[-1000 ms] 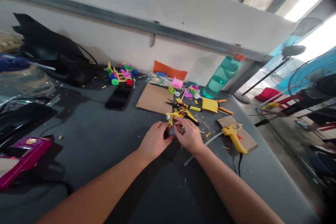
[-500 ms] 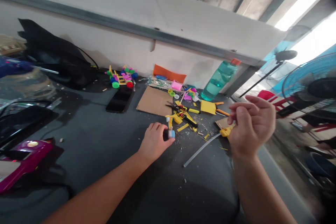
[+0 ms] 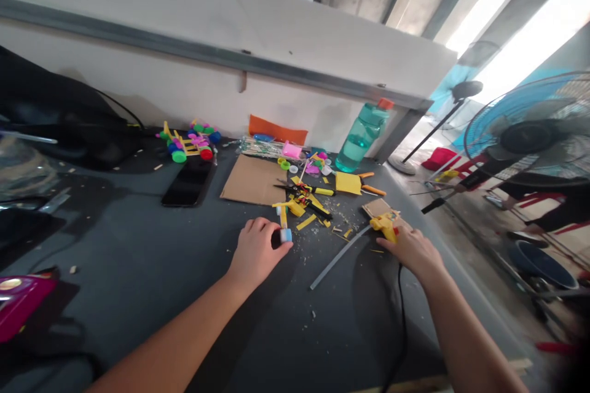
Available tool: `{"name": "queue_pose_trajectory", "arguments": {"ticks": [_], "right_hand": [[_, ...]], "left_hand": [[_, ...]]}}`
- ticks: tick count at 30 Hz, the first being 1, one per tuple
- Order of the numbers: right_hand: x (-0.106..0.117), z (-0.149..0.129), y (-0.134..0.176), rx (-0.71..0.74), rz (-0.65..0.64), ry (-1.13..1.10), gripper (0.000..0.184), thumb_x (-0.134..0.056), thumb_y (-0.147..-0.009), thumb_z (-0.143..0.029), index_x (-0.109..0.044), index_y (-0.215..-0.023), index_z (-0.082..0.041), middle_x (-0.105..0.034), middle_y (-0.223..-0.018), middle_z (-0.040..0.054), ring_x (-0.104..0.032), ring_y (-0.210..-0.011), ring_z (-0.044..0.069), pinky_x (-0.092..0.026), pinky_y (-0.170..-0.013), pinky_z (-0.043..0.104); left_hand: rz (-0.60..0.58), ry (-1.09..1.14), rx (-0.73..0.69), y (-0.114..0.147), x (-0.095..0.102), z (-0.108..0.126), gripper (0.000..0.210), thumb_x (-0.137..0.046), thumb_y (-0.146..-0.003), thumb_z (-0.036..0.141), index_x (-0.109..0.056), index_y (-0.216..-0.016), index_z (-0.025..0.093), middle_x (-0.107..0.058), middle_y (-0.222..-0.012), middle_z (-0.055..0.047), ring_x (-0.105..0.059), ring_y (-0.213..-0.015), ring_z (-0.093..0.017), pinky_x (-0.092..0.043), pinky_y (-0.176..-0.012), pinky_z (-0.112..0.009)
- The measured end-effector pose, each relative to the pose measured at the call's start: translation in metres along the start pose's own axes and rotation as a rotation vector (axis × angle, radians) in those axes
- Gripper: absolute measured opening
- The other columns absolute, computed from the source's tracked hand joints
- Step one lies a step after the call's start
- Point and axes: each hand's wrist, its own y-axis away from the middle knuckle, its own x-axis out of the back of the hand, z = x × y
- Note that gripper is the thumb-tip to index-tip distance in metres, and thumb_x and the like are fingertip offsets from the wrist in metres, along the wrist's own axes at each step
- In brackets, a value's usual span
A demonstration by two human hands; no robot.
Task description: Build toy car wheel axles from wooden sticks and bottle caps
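Observation:
My left hand (image 3: pixel 258 249) is closed on a small toy with a light-blue and white cap wheel (image 3: pixel 286 235) and yellow sticks (image 3: pixel 283 216). Low over the table at the right, my right hand (image 3: pixel 415 250) is wrapped round a yellow hot glue gun (image 3: pixel 381 225). A long clear glue stick (image 3: pixel 338 259) runs out of the gun's back end, and a black cord hangs below. Under the nozzle lies a small cardboard piece (image 3: pixel 374 206). Yellow-handled cutters (image 3: pixel 318 190) and yellow scraps (image 3: pixel 306 221) are scattered between my hands.
A brown cardboard sheet (image 3: pixel 253 180), a black phone (image 3: pixel 188 182) and finished-looking toy cars (image 3: pixel 191 142) are farther back. A teal bottle (image 3: pixel 362 138) stands near the wall. A magenta device (image 3: pixel 23 304) sits at the left, and a fan (image 3: pixel 525 129) stands beyond the table's right edge.
My right hand has come down from above the table and taken hold of the glue gun. My left hand keeps its hold on the toy. The view has turned to the right.

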Motion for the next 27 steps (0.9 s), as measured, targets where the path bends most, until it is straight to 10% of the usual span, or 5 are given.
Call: {"name": "queue_pose_trajectory", "arguments": {"ticks": [15,21,27], "right_hand": [[0.022,-0.013,0.036,0.029,0.282,-0.681,0.037,-0.044,-0.077,-0.047,-0.065,-0.088,-0.017,-0.064,-0.063,0.0049,-0.059,-0.057,0.021,-0.042,-0.054,0.030],[0.038,-0.055,0.061,0.278,-0.037,-1.462,0.033,-0.050,-0.078,-0.045,-0.061,-0.089,-0.016,-0.061,-0.066,0.0020,-0.050,-0.049,0.012,-0.037,-0.044,0.024],[0.031,-0.099,0.088,0.393,-0.500,-1.633,0.033,-0.052,-0.081,-0.048,-0.060,-0.088,-0.016,-0.057,-0.062,-0.0007,-0.046,-0.045,0.009,-0.032,-0.041,0.020]], "left_hand": [[-0.006,0.087,0.006,0.000,-0.001,-0.003,0.024,-0.065,-0.075,0.036,-0.061,-0.092,0.020,-0.059,-0.092,-0.004,-0.052,-0.090,-0.023,-0.043,-0.083,-0.040],[0.033,0.196,0.059,0.001,0.001,-0.004,0.026,-0.065,-0.076,0.030,-0.057,-0.100,0.022,-0.058,-0.098,-0.005,-0.053,-0.095,-0.023,-0.045,-0.085,-0.039],[0.085,0.288,0.086,0.001,0.003,-0.003,0.029,-0.064,-0.077,0.025,-0.054,-0.104,0.023,-0.059,-0.097,-0.003,-0.057,-0.087,-0.019,-0.050,-0.071,-0.031]]}}
